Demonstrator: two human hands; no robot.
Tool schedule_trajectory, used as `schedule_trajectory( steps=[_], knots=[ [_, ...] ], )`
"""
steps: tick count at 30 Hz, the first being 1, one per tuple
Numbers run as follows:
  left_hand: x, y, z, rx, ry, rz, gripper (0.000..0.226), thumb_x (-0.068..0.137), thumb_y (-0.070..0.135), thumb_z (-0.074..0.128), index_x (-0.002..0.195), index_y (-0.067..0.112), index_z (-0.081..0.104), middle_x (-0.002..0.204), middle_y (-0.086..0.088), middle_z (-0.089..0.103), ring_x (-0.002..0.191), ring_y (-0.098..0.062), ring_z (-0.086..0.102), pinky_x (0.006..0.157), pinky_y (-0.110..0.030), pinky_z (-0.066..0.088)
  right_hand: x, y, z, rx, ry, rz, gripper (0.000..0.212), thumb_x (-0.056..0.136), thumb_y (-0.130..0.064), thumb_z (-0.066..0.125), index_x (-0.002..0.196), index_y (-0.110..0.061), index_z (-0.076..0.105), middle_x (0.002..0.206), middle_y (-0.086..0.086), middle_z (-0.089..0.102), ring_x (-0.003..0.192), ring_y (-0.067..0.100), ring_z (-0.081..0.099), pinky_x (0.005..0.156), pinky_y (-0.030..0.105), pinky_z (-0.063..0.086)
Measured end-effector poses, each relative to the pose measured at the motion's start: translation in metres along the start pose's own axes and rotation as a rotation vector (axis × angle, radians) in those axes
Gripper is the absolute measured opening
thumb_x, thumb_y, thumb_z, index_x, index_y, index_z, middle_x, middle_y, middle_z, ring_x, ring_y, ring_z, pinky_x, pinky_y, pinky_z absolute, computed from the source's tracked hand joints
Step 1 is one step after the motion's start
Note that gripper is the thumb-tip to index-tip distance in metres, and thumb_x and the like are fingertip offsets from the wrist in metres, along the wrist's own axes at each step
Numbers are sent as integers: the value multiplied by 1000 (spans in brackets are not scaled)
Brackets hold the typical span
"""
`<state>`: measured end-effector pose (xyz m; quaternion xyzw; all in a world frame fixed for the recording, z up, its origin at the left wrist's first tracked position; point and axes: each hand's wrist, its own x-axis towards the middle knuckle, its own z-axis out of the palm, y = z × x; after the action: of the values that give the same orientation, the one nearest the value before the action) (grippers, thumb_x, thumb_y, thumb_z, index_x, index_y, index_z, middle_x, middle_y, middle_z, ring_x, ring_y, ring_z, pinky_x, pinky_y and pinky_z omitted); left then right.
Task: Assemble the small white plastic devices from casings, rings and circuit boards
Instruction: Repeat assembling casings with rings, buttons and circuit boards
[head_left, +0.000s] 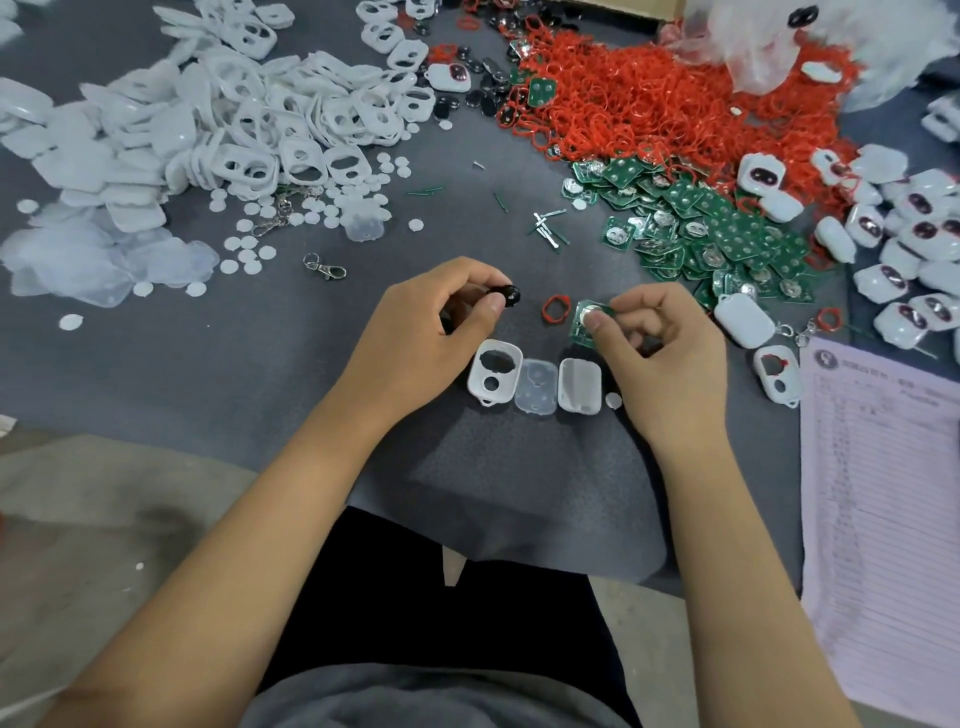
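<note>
Now left hand (415, 332) pinches glossy black button (506, 296); right hand (670, 353) pinches green circuit board (584, 325).

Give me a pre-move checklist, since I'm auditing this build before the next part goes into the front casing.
1. Left hand pinches the small black oval button piece: ok.
2. Right hand pinches the green square circuit board: ok.
3. White plastic front casing with two holes lies free on the grey mat: ok.
4. Loose red rubber ring lies nearby: ok.
5. Board orientation: cannot tell.
</note>
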<state>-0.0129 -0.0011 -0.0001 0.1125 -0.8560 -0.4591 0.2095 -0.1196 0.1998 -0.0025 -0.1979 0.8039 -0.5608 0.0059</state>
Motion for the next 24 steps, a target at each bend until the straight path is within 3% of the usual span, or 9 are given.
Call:
schedule_trajectory(
  steps=[4,7,10,12,16,18,21,24],
  knots=[
    [1,0,-1,34,-6,6,17,101,24,64,115,29,73,92,18,73,87,-8,69,78,-16,50,-2,-2,1,-274,72,12,11,91,-33,74,90,-30,63,74,-18,67,74,13,60,71,37,51],
    [0,0,-1,42,-31,-1,20,102,25,63,119,28,73,94,17,74,91,-11,71,82,-23,54,0,-2,1,-366,83,14,13,91,-32,73,85,-24,65,84,-9,68,92,27,63,78,45,52],
    [0,0,-1,19,-47,-7,20,101,24,65,119,28,72,95,17,76,93,-7,72,86,-24,53,1,-2,2,-411,76,-78,12,94,-26,72,88,-16,72,95,5,67,101,30,57,87,35,45],
    [1,1,-1,2,-46,-11,14,100,24,68,114,27,69,93,18,77,94,-4,72,88,-24,51,0,-3,2,-411,79,-121,12,96,-24,70,90,-15,73,95,5,65,98,29,55,84,26,37],
    [1,2,-1,70,8,-7,7,97,26,70,102,28,67,89,16,73,95,-7,66,87,-27,49,0,0,2,-399,80,-160,12,97,-22,68,87,-16,72,89,1,65,90,29,56,82,32,39],
    [3,1,-1,102,47,-18,5,95,28,72,96,30,68,87,20,67,96,-4,59,87,-25,46,2,1,2,-405,61,-179,9,97,-22,68,90,-18,72,92,1,66,92,31,57,84,28,37],
    [7,-1,2,231,38,-41,7,92,33,73,92,27,74,102,15,64,111,-12,47,99,-33,38,1,1,4,-467,-36,-299,10,97,-22,68,103,-22,76,103,-2,66,102,29,56,95,20,31],
    [8,-2,8,377,4,-50,13,93,39,70,95,27,76,117,11,61,123,-15,42,99,-29,27,0,3,7,-545,-97,-374,21,102,-30,62,114,-27,78,113,-3,65,110,29,53,102,35,37]
  ],
)
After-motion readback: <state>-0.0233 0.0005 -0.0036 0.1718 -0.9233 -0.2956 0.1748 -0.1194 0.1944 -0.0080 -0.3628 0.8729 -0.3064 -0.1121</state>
